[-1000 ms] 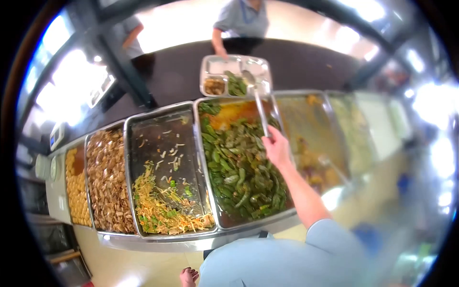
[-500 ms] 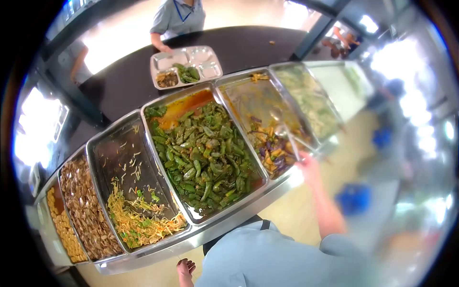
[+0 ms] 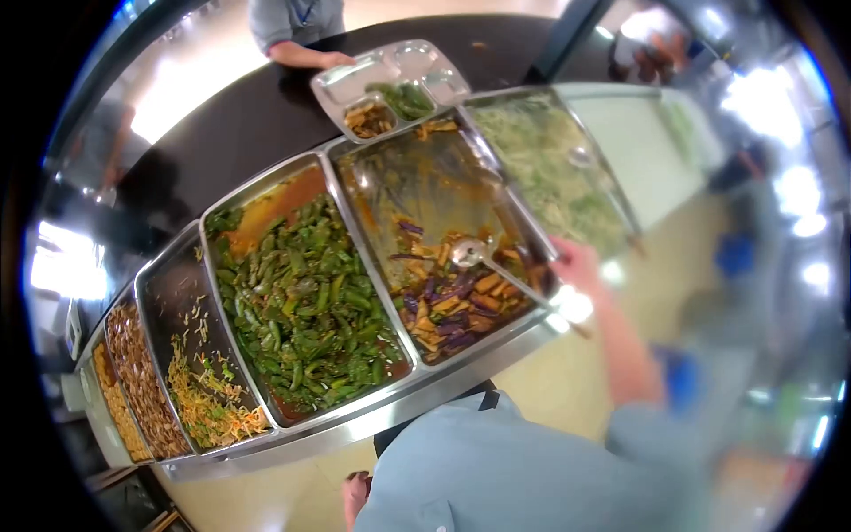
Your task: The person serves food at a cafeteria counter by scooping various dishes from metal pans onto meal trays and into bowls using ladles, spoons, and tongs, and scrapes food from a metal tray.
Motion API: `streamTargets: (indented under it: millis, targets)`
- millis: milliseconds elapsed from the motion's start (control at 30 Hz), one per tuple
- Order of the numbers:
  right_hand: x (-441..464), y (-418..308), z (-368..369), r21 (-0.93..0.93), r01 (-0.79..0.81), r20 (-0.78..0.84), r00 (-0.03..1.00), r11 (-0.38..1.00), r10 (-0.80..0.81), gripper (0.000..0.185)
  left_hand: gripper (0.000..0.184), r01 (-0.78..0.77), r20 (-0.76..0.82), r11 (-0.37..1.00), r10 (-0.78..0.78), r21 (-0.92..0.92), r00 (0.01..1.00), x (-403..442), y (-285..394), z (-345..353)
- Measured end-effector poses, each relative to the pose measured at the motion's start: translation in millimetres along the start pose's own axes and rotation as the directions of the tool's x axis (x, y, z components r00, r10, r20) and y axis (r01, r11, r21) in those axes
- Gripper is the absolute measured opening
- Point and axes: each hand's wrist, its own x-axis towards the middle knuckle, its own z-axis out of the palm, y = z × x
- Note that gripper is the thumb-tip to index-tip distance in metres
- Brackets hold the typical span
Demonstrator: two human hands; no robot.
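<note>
My right hand (image 3: 576,264), blurred, is at the right rim of a metal pan of eggplant strips (image 3: 456,319). A metal serving spoon (image 3: 470,253) rests in this pan. Its handle slants down over the front rim, below my hand and apart from it. Whether the fingers hold anything is unclear. Low beside my body, my left hand (image 3: 357,486) hangs with its fingers curled, and nothing shows in it. Across the counter, another person's hand (image 3: 335,59) holds a compartment tray (image 3: 341,84) with green peppers and a brown dish in two compartments.
Left of the eggplant is a pan of green peppers (image 3: 301,310), then shredded vegetables (image 3: 213,399), brown slices (image 3: 146,381) and yellow pieces (image 3: 120,403). To the right is a pale green dish (image 3: 550,168) with a spoon (image 3: 581,158). A dark counter (image 3: 204,160) runs behind.
My right hand has moved up, away from the spoon handle it was at. The other person's tray has shifted right, behind the eggplant pan. My view has turned right.
</note>
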Motion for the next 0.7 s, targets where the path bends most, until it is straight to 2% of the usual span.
streamTargets:
  millis: [67, 133, 167, 200, 233, 267, 300, 333, 367, 400, 467, 567, 600, 667, 700]
  targets:
    - [-8.8, 37.4, -10.3, 0.069, -0.034, 0.047, 0.998, 0.997, 0.03, 0.048, 0.021, -0.18, 0.112, 0.979, 0.169, 0.097, 0.979, -30.9, 72.0, 52.9]
    - [-26.1, 57.4, -18.7, 0.087, -0.069, 0.103, 0.993, 0.994, 0.059, 0.048, 0.023, -0.308, 0.271, 0.951, 0.292, 0.018, 0.917, -65.7, 155.7, 110.3]
    - [-38.9, 58.1, -27.0, 0.075, -0.092, 0.128, 0.988, 0.993, 0.082, 0.048, 0.02, -0.358, 0.358, 0.932, 0.315, 0.059, 0.879, -83.5, 197.2, 142.4]
    - [-50.9, 57.6, -36.2, 0.062, -0.114, 0.149, 0.983, 0.991, 0.104, 0.048, 0.021, -0.397, 0.479, 0.918, 0.344, 0.009, 0.808, -90.3, 223.7, 173.3]
    - [-62.2, 54.9, -46.2, 0.063, -0.134, 0.168, 0.978, 0.989, 0.122, 0.048, 0.028, -0.465, 0.6, 0.883, 0.336, 0.069, 0.726, -95.7, 250.3, 206.8]
    - [-74.6, 49.9, -55.2, 0.064, -0.155, 0.19, 0.972, 0.986, 0.141, 0.048, 0.033, -0.675, 0.673, 0.728, 0.439, 0.122, 0.595, -103.3, 268.8, 244.9]
    - [-85.0, 50.5, -59.1, 0.066, -0.175, 0.212, 0.965, 0.982, 0.158, 0.048, 0.037, -0.785, 0.758, 0.588, 0.418, 0.194, 0.5, -114.2, 288.2, 281.9]
    - [-93.4, 63.3, -56.1, 0.12, -0.184, 0.21, 0.965, 0.976, 0.156, 0.047, 0.047, -0.887, 0.84, 0.425, 0.403, 0.18, 0.364, -119.8, 302.6, 317.0]
    - [-101.8, 81.7, -50.5, 0.174, -0.195, 0.209, 0.965, 0.965, 0.157, 0.047, 0.051, -0.969, 0.869, 0.22, 0.453, 0.11, 0.202, -119.0, 304.3, 353.1]
    - [-108.9, 94.1, -47.8, 0.227, -0.206, 0.207, 0.965, 0.952, 0.16, 0.047, 0.054, -1.0, 0.885, 0.006, 0.465, 0.03, 0.03, -111.1, 297.2, 389.0]
    - [-120.7, 100.5, -50.8, 0.252, -0.238, 0.23, 0.956, 0.938, 0.18, 0.045, 0.058, -0.965, 0.891, -0.261, 0.437, -0.007, -0.125, -88.6, 274.0, 449.7]
    - [-134.6, 91.2, -63.3, 0.296, -0.339, 0.305, 0.92, 0.893, 0.248, 0.045, 0.057, -0.937, 0.908, -0.313, 0.42, 0.153, 0.008, -90.2, 263.4, 493.6]
    - [-137.3, 87.8, -67.0, 0.31, -0.378, 0.339, 0.901, 0.872, 0.271, 0.045, 0.054, -0.936, 0.9, -0.315, 0.437, 0.156, 0.003, -87.6, 256.2, 502.1]
    - [-142.4, 94.2, -71.1, 0.444, -0.491, 0.436, 0.849, 0.75, 0.298, 0.046, 0.049, -0.931, 0.88, -0.322, 0.475, 0.173, -0.001, -82.6, 244.3, 509.5]
    - [-145.3, 95.8, -72.4, 0.501, -0.543, 0.485, 0.821, 0.673, 0.302, 0.046, 0.045, -0.922, 0.897, -0.32, 0.439, 0.217, 0.059, -84.4, 241.2, 504.9]
